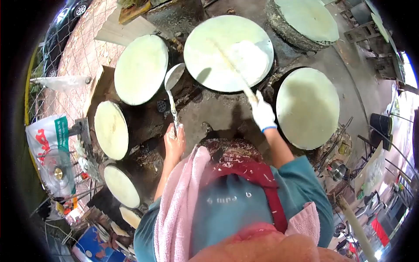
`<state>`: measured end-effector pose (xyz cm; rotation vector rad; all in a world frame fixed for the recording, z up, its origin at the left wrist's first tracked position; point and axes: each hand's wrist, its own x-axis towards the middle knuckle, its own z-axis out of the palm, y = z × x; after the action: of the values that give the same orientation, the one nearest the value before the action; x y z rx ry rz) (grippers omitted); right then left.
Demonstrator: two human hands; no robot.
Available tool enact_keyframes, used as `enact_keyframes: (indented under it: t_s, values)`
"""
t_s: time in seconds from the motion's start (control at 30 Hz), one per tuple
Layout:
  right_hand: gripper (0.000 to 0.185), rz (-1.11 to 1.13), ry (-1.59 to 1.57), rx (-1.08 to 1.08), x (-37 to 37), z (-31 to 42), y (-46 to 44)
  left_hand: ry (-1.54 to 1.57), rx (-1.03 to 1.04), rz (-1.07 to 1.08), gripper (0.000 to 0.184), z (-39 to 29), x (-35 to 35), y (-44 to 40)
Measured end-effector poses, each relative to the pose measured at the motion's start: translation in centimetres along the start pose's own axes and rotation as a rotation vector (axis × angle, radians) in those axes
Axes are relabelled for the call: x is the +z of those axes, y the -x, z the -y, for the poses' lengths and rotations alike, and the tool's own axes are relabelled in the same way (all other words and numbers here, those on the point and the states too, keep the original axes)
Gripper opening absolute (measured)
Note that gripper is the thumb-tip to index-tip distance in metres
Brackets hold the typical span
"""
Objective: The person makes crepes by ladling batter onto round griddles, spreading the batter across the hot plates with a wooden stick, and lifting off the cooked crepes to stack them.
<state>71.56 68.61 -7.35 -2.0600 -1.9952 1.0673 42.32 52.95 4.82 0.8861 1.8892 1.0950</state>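
My bare left hand (174, 140) is wrapped round the handle of a ladle (175, 76), whose metal bowl points up and away from me, between two round pans. A white glove with a blue cuff covers my right hand (263, 114), which grips a long wooden stick (238, 72). The stick reaches across the large round griddle (196, 56) in front of me; its far end is blurred. Wet white batter (255, 56) lies pooled on the right part of that griddle, beside the stick.
More round pale-topped griddles curve around me: one at the left (142, 70), one at the right (308, 109), one at the far right (307, 19). Smaller ones (111, 131) line the left side. A fan (58, 174) stands left, and a metal bowl (337, 170) sits right.
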Motion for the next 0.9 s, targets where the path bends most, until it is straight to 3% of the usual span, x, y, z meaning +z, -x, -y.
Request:
enact_keyframes:
  t_s: [0.1, 0.13, 0.27, 0.33, 0.4, 0.47, 0.5, 0.53, 0.57, 0.6, 0.63, 0.7, 0.73, 0.8, 0.9]
  values:
    - [0.062, -0.046, -0.013, 0.207, -1.4, -0.5, -1.5, -0.024, -0.029, 0.022, 0.024, -0.4, 0.3, -0.3]
    - [0.061, -0.175, 0.013, 0.161, -2.2, -0.3, -3.6, -0.008, -0.068, 0.024, 0.024, -0.8, 0.4, -0.1]
    - [0.057, -0.263, 0.177, 0.061, -6.4, 1.3, -14.9, 0.026, -0.225, -0.018, 0.020, -2.8, 0.6, 0.9]
    - [0.051, -0.301, 0.105, 0.120, -8.0, 2.3, -20.9, 0.059, -0.254, -0.041, 0.019, -2.6, 0.7, 1.5]
    - [0.049, -0.326, 0.131, 0.076, -10.5, 6.8, -19.5, 0.069, -0.285, -0.044, 0.018, -2.5, 0.7, 1.8]
    - [0.049, -0.431, 0.133, -0.233, -8.7, 7.3, -16.0, 0.105, -0.293, -0.044, 0.018, -2.3, 0.9, 1.9]
    - [0.051, -0.340, -0.068, -0.235, -8.1, 7.1, -13.9, -0.044, -0.222, -0.035, 0.017, -1.1, 0.6, 1.8]
    - [0.052, -0.364, -0.230, -0.333, -6.9, 6.0, -10.7, 0.011, -0.228, -0.030, 0.017, -1.5, 0.9, 1.8]
    - [0.050, -0.227, -0.605, -0.258, -6.5, 4.6, -7.3, 0.065, -0.233, -0.026, 0.016, -2.2, 1.2, 1.5]
    - [0.048, -0.292, -1.040, -0.277, -3.3, 2.2, -6.1, 0.114, -0.241, -0.023, 0.016, -2.7, 1.5, 1.3]
    - [0.046, -0.479, -1.015, -0.216, 0.0, -1.5, -5.4, 0.062, -0.178, -0.026, 0.015, -2.3, 1.8, 0.8]
    - [0.029, -0.227, -1.394, 0.295, 1.8, -4.1, -1.5, 0.095, -0.175, 0.027, 0.019, -3.2, 2.9, -0.2]
    - [0.022, 0.021, -1.317, 0.473, -0.8, -1.9, 1.5, 0.074, -0.165, 0.076, 0.022, -4.2, 3.4, -1.0]
    - [0.024, 0.201, -1.420, 0.322, -0.7, -2.1, 2.3, -0.031, -0.064, 0.158, 0.026, -3.6, 4.4, -3.9]
    - [0.023, 0.021, -1.238, 0.384, -3.0, -3.6, -0.8, -0.050, 0.001, 0.243, 0.028, -5.5, 7.2, -10.1]
